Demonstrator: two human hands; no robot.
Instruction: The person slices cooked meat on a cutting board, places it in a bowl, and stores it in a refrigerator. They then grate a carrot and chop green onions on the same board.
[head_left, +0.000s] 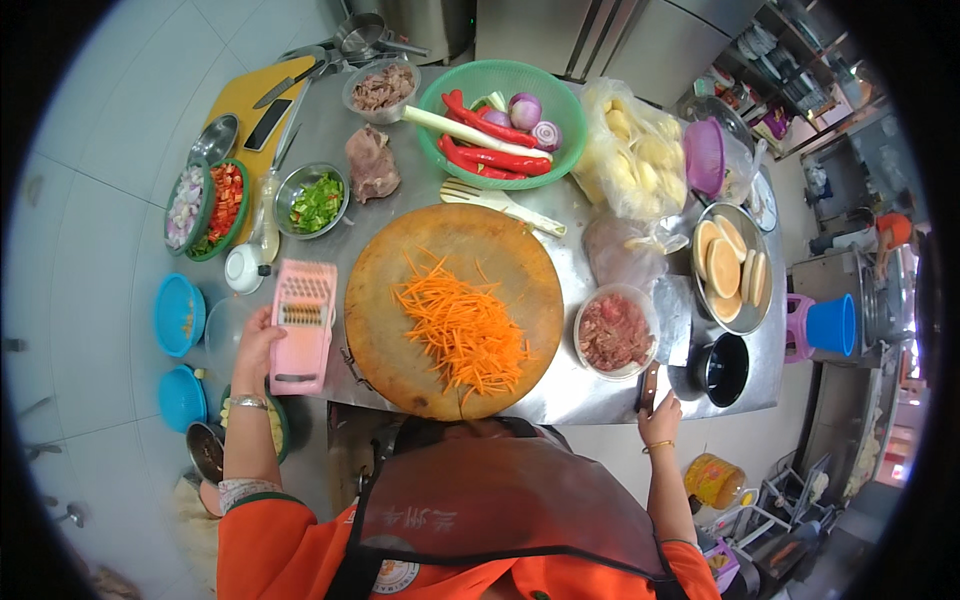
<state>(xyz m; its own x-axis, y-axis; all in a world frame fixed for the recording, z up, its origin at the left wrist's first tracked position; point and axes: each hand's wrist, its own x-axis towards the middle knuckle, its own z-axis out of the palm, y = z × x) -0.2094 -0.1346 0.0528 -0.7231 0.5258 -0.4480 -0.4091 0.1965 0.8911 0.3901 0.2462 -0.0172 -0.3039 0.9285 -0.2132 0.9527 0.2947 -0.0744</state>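
Observation:
My left hand (257, 346) grips a pink plastic grater (302, 330) by its side edge, left of the round wooden chopping board (375, 315). A loose heap of shredded carrot (465, 330) lies on the board. At the table's front edge, my right hand (660, 421) is at the wooden handle (649, 386) of a cleaver, whose broad blade (673, 307) lies flat on the steel table. Whether its fingers are closed around the handle is not clear. Next to the cleaver stands a clear tub of minced meat (615, 332).
Behind the board are a green basket (574, 127) of chillies and onions, a wooden slotted spatula (499, 206) and bagged peeled potatoes (637, 150). A metal bowl of flatbreads (731, 266) and a black bowl (724, 370) stand right. A knife (281, 88) lies on the yellow board (229, 105).

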